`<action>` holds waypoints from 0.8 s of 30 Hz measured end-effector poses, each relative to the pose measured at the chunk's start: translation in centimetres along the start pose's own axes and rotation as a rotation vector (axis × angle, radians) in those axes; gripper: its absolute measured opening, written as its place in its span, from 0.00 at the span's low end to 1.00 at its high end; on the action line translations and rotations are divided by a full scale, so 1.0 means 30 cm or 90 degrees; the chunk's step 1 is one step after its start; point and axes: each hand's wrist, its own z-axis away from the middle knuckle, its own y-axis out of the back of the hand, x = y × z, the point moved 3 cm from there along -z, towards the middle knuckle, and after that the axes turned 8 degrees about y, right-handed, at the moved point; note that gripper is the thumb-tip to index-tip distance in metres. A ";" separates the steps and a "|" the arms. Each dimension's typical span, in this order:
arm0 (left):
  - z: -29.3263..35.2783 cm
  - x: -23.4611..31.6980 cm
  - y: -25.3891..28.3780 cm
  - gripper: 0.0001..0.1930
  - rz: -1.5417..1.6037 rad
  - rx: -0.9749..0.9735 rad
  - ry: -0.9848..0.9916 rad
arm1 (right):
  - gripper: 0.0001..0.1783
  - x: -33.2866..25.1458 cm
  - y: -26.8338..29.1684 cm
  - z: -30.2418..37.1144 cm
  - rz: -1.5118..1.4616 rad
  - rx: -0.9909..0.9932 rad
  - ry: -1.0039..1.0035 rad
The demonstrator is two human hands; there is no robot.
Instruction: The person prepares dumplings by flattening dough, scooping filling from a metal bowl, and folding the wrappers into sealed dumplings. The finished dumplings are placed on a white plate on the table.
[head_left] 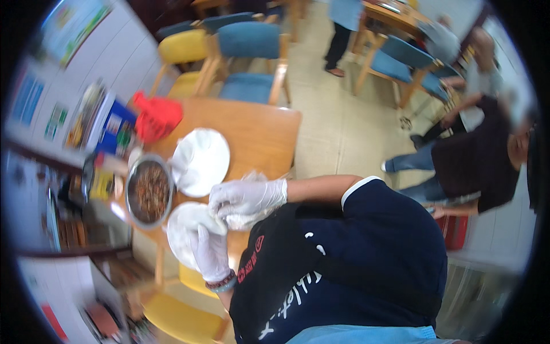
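Note:
Both my hands wear thin whitish gloves and meet over the near edge of a wooden table. My left hand [211, 255], with bracelets at the wrist, holds up a soft white piece that looks like dough [214, 222]. My right hand [243, 198] has its fingers bent and pinched at the edge of that dough. Under and beside my left hand is a white plate [179, 232]. Farther off lies a second white plate [215, 163] with pale, thin pieces on its left part. A metal bowl [130, 200] of brown chopped filling [151, 192] stands next to the plates.
On the wooden table [260, 129] are a red plastic bag [156, 117], a blue box [117, 126] and crumpled clear plastic [252, 221] below my right hand. Yellow chairs [180, 315] and blue chairs [252, 63] stand around. Several people [472, 149] are at the right.

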 end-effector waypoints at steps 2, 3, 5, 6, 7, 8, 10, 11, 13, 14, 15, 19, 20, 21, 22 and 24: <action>-0.021 0.001 -0.034 0.19 -0.112 -0.065 0.003 | 0.08 -0.048 0.000 0.075 -0.013 0.101 -0.084; -0.035 -0.001 -0.050 0.19 -0.192 -0.066 0.007 | 0.09 -0.068 -0.003 0.108 -0.001 0.136 -0.155; -0.051 -0.016 -0.103 0.22 -0.202 -0.171 0.025 | 0.12 -0.140 -0.004 0.172 0.046 0.239 -0.190; -0.078 -0.024 -0.135 0.23 -0.176 -0.225 0.047 | 0.13 -0.152 0.024 0.179 0.047 0.282 -0.219; -0.100 -0.031 -0.151 0.25 -0.207 -0.230 0.034 | 0.13 -0.172 0.034 0.190 0.061 0.324 -0.211; -0.110 -0.036 -0.163 0.26 -0.221 -0.240 0.049 | 0.13 -0.197 0.036 0.204 0.085 0.355 -0.220; -0.166 -0.058 -0.187 0.30 -0.273 -0.293 0.097 | 0.13 -0.225 0.060 0.235 0.126 0.430 -0.220; -0.190 -0.074 -0.195 0.30 -0.295 -0.307 0.105 | 0.13 -0.239 0.066 0.252 0.149 0.473 -0.208; -0.230 -0.100 -0.192 0.30 -0.332 -0.303 0.136 | 0.14 -0.254 0.064 0.284 0.174 0.524 -0.209; -0.240 -0.111 -0.199 0.30 -0.343 -0.363 0.116 | 0.14 -0.253 0.062 0.295 0.177 0.534 -0.223; -0.248 -0.121 -0.204 0.30 -0.348 -0.397 0.113 | 0.15 -0.255 0.055 0.301 0.176 0.543 -0.217; -0.227 -0.161 -0.228 0.34 -0.311 -0.421 0.153 | 0.10 -0.292 0.032 0.334 0.254 0.537 -0.272; -0.218 -0.169 -0.232 0.34 -0.286 -0.415 0.168 | 0.09 -0.305 0.031 0.335 0.253 0.523 -0.254; -0.208 -0.170 -0.232 0.31 -0.264 -0.405 0.184 | 0.08 -0.315 0.032 0.339 0.252 0.509 -0.245; -0.199 -0.169 -0.229 0.29 -0.238 -0.402 0.197 | 0.07 -0.320 0.034 0.343 0.253 0.491 -0.269; -0.199 -0.150 -0.206 0.25 -0.176 -0.392 0.229 | 0.08 -0.328 0.041 0.325 0.273 0.421 -0.158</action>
